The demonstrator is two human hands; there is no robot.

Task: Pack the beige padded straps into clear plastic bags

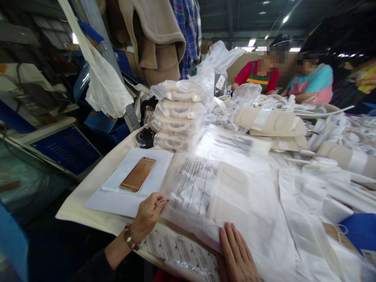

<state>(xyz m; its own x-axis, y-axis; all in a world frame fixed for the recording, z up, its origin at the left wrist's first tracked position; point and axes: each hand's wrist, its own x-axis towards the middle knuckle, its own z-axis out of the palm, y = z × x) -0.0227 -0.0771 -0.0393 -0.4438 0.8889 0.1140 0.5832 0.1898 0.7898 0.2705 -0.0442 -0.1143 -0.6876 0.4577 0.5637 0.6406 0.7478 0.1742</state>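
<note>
A clear plastic bag with dark printed text [190,184] lies flat on the table in front of me. Inside it is a beige flat piece [229,192] with a pale band across it. My left hand [149,214], with a beaded bracelet at the wrist, pinches the bag's left edge between thumb and finger. My right hand [237,250] rests on the near edge of the bag, fingers stretched out and flat. Below the bag, at the table's near edge, lies a printed plastic strip [180,250].
A gold phone [138,174] lies on white paper [111,201] at the left. Behind stand stacked bagged beige pieces [179,117] and a black tape roll [146,138]. More wrapped beige pieces [270,120] pile up rightward. Two people work across the table.
</note>
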